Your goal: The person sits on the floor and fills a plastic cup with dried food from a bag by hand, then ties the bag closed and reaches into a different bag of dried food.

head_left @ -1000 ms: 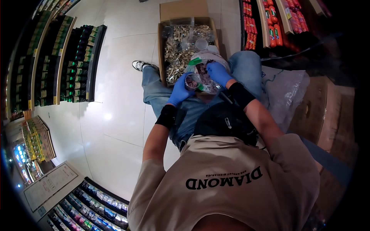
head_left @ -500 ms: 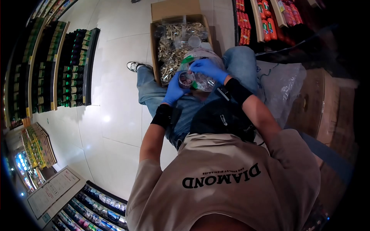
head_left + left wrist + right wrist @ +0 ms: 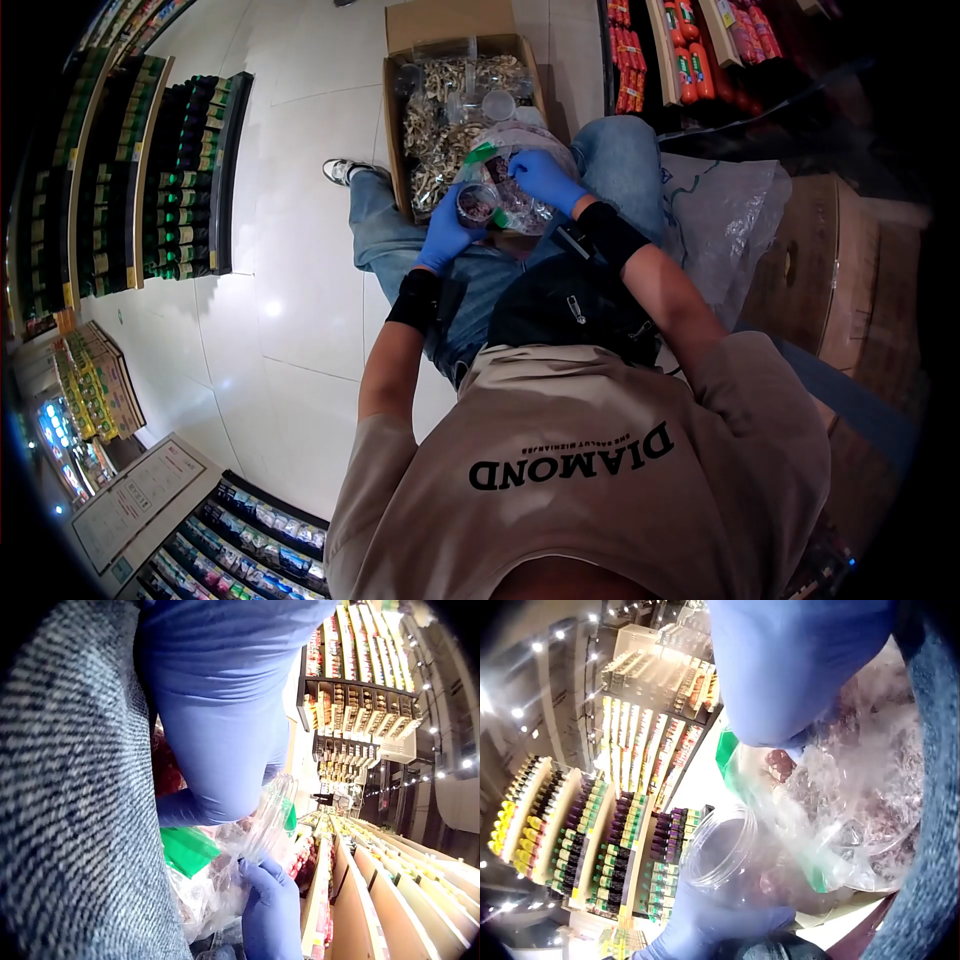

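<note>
My left hand point(image 3: 449, 232), in a blue glove, grips a clear plastic jar point(image 3: 720, 851) with its mouth tipped up. Dark reddish dried pieces point(image 3: 474, 208) lie inside the jar. My right hand point(image 3: 547, 181), gloved alike, is over the open mouth of a clear plastic bag point(image 3: 855, 817) with green marks, full of purplish-red dried pieces. Its fingers are curled, and a dark red piece point(image 3: 781, 766) shows right at the fingertips; whether they pinch it I cannot tell. The bag lies between the person's legs, close to the jar.
Beyond the bag stands an open cardboard box point(image 3: 395, 150) with packs of pale dried slices and a round clear lid point(image 3: 498, 105). An empty-looking plastic bag point(image 3: 735, 205) and cartons point(image 3: 800, 270) lie at right. Shelves of bottles point(image 3: 185, 180) stand at left.
My right hand went from the bag to the jar's rim, then moved back right over the bag with its fingers curled. My left hand keeps hold of the jar. The head view shifted slightly.
</note>
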Demonstrator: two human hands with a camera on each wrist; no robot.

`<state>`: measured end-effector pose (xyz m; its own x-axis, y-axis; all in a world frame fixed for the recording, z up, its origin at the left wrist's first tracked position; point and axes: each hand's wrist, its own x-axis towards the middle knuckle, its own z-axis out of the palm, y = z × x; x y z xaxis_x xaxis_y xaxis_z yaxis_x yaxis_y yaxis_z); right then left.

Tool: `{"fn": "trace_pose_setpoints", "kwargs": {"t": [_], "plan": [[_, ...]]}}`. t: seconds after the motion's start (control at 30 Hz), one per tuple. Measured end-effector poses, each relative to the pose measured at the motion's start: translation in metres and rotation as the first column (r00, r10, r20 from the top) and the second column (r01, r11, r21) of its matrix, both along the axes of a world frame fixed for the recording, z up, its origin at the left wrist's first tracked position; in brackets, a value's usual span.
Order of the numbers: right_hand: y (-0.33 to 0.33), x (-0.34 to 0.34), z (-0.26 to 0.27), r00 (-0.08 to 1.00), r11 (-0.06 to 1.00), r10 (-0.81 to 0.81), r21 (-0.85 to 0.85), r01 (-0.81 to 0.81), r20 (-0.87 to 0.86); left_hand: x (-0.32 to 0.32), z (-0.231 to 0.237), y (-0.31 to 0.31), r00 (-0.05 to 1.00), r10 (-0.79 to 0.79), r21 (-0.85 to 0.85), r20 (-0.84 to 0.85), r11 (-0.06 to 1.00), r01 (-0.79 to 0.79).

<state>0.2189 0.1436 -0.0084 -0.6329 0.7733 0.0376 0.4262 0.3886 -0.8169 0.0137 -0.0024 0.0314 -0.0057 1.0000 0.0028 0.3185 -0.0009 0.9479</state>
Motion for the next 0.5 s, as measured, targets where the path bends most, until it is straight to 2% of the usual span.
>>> {"fn": "trace_pose_setpoints", "kwargs": {"t": [0.03,0.1,0.2,0.3,0.4,0.5], "plan": [[-0.001,0.001,0.0,1.0,1.0,-0.001,0.0,0.001,0.001,0.0,0.0,0.0,1.0,-0.005,0.005,-0.008,1.0,0.005],[-0.004,0.002,0.002,0.997,0.984,-0.003,0.177,-0.01,0.073,0.0,0.001,0.0,1.0,-0.011,0.011,-0.015,1.0,0.011],[-0.007,0.004,0.005,0.996,0.989,0.005,0.149,-0.018,0.091,0.001,-0.002,0.001,1.0,0.007,-0.015,0.026,1.0,-0.007],[-0.005,0.001,0.0,0.988,0.984,-0.007,0.176,-0.02,0.155,-0.003,-0.009,0.001,1.0,-0.004,-0.002,-0.016,1.0,0.004],[-0.002,-0.002,-0.003,0.994,0.977,-0.067,0.209,0.048,0.083,-0.002,-0.009,0.001,1.0,0.005,-0.024,0.002,1.0,-0.004],[-0.003,-0.002,-0.004,0.99,0.981,-0.055,0.193,0.03,0.128,-0.002,-0.005,0.0,1.0,0.017,-0.021,0.007,1.0,-0.017]]}}
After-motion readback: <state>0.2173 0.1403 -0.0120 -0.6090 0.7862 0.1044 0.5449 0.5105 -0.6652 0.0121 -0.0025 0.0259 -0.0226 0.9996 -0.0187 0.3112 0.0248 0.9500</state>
